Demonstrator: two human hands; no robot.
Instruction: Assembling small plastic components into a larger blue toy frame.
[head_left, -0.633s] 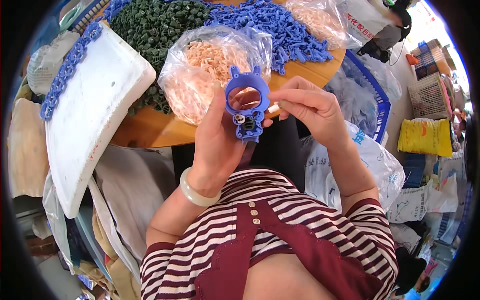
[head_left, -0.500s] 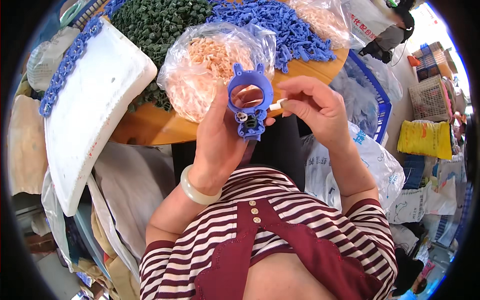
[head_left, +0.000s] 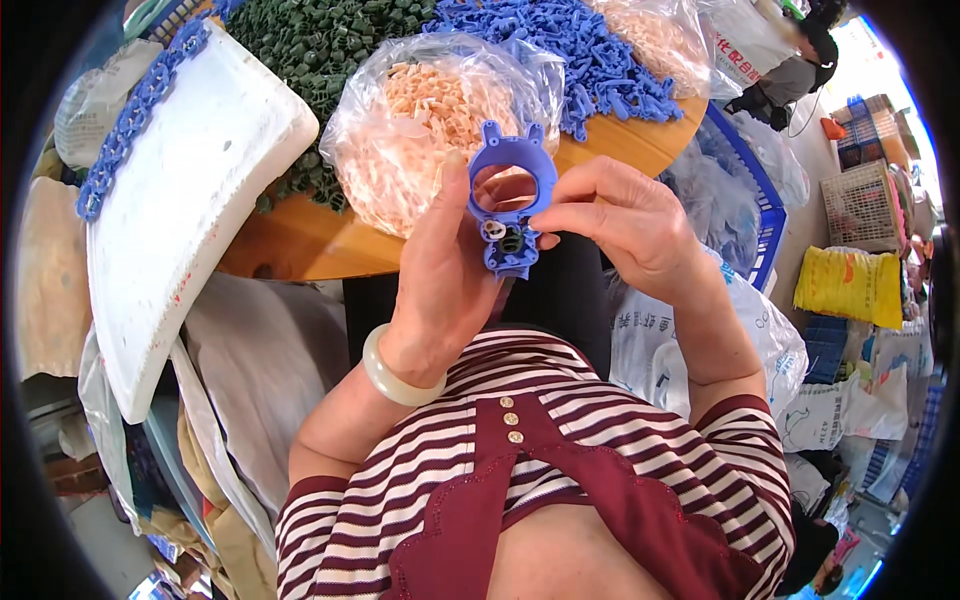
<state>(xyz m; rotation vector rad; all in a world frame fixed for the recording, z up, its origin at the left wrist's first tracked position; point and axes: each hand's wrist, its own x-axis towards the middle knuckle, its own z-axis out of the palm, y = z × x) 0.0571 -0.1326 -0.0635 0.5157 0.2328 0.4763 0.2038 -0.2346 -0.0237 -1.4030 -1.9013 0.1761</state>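
My left hand [head_left: 440, 245] grips a blue plastic housing [head_left: 510, 151], held upright above the table's near edge. The housing has a large open ring and two small lugs on top. In its lower part sit a dark green piece [head_left: 512, 241] and a small white round part [head_left: 494, 230]. My right hand [head_left: 645, 228] is closed in a pinch, its fingertips at the housing's right side just below the ring. Those fingers now hide the small white plastic piece seen in them half a second ago.
Behind the housing, a clear bag [head_left: 345, 115] of peach-coloured pieces rests on the round wooden table [head_left: 300, 245]. Dark green parts [head_left: 300, 40] and blue parts [head_left: 610, 65] are heaped there. A white foam board [head_left: 190, 190] leans at left; a blue basket [head_left: 765, 225] stands right.
My right hand has moved left, bringing its pinched fingertips against the housing; the white piece has gone out of sight. The housing has shifted slightly right in the picture.
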